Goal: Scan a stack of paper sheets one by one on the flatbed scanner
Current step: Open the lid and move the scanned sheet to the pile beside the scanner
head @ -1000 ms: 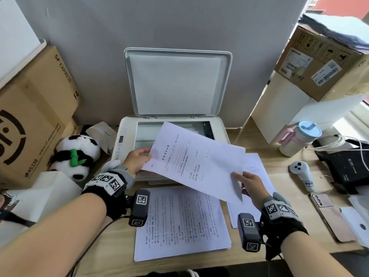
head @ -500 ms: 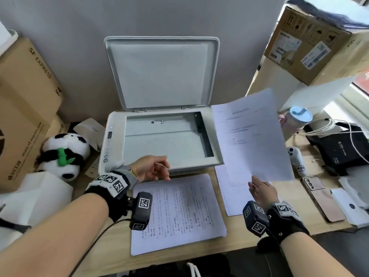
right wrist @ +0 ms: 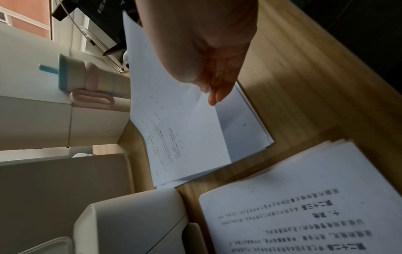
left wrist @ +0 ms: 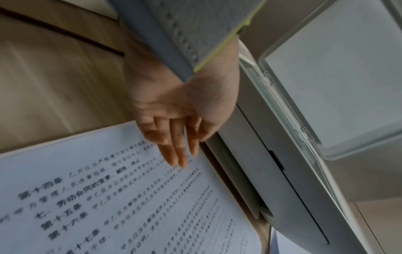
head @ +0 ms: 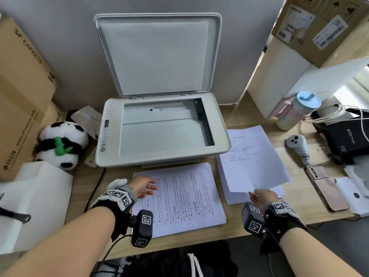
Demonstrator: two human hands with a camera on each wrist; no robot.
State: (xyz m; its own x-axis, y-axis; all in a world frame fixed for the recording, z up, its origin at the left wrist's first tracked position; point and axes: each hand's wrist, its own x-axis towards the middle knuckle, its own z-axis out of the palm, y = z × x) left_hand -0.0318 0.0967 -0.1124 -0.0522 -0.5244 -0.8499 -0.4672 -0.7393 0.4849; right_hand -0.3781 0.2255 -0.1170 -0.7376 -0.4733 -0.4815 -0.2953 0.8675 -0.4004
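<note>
The white flatbed scanner [head: 219,124] stands at the back of the desk with its lid [head: 157,54] raised and its glass [head: 163,134] bare. In front of it lies a stack of printed sheets [head: 183,198] [left wrist: 108,206] [right wrist: 315,223]. My left hand [head: 143,185] [left wrist: 180,137] hovers open over that stack's upper left corner, fingers straight. My right hand [head: 259,196] [right wrist: 212,92] pinches the near edge of one sheet [head: 251,156] [right wrist: 174,130], which slants over a second pile [head: 257,194] [right wrist: 245,130] to the right of the scanner.
Cardboard boxes [head: 18,96] and a panda toy [head: 60,144] crowd the left. At the right stand a pink and blue cup [head: 295,110] [right wrist: 91,80], a white controller [head: 297,146], a phone [head: 325,186], a black case with cables [head: 345,140] and more boxes [head: 319,27].
The sheet left the scanner: my right hand swung it right and down onto the right-hand pile. My left hand let go of it and dropped to the front stack.
</note>
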